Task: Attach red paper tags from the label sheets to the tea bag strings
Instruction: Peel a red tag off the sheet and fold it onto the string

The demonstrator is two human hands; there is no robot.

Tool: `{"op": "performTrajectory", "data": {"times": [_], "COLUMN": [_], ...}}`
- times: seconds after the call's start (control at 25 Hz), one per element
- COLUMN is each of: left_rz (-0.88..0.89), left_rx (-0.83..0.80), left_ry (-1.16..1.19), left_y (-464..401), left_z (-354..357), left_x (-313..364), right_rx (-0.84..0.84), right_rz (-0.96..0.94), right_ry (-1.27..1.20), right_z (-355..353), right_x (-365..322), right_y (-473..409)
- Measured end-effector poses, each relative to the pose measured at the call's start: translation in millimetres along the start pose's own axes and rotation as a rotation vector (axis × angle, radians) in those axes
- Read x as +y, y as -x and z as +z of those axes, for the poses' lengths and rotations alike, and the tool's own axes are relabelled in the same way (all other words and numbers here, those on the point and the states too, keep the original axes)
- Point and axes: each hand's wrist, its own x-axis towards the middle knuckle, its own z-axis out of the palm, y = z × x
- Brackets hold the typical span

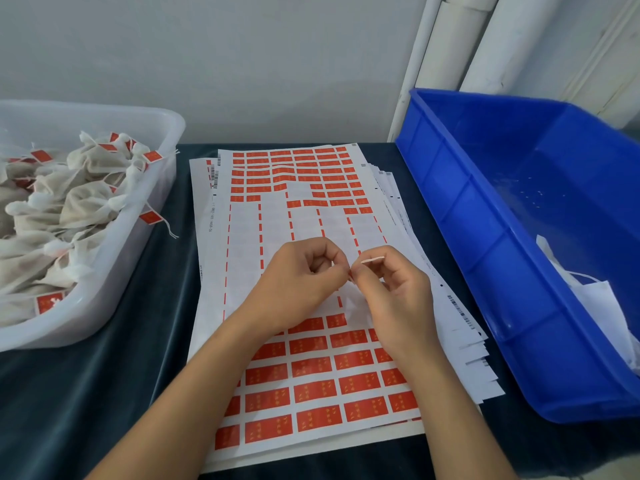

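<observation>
Over the label sheet (304, 372) on the worktop (104, 393), the left hand (298, 282) and right hand (391, 289) meet fingertip to fingertip, the right pinching a folded tag (372, 260), probably light, flimsy paper best held by its edges.

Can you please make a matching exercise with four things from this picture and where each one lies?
Things:
1. clear tub
2. blue bin
3. label sheets
4. hands: left hand, right hand

Places:
A. right side of the table
B. above the sheets, fingertips together
C. left side, full of tea bags
D. middle of the table

Pairs: 1-C, 2-A, 3-D, 4-B
</observation>
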Motion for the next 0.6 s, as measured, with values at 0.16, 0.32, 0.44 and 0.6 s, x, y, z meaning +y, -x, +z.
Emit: {"op": "performTrajectory", "data": {"times": [0.16,0.32,0.44,0.6], "left_rz": [0.004,0.015,-0.012,-0.020], "left_rx": [-0.007,-0.048,-0.032,0.000], "left_ry": [-0.010,-0.014,0.030,0.055], "left_y": [0.6,0.9,0.2,-1.0], "left_z": [-0.8,-0.3,0.0,-0.5], "left_x": [0.6,0.7,0.4,-1.3], "right_rx": [-0.006,-0.021,0.005,0.037], "right_rz": [0.035,0.017,0.034,0.068], "right_ry": [-0.025,-0.030,-0.043,-0.063], "right_z": [1.4,-0.3,0.0,1.3], "right_x": [-0.3,-2.7,-1.7,-1.9], "right_y": [0.7,0.7,0.6,0.6]}}
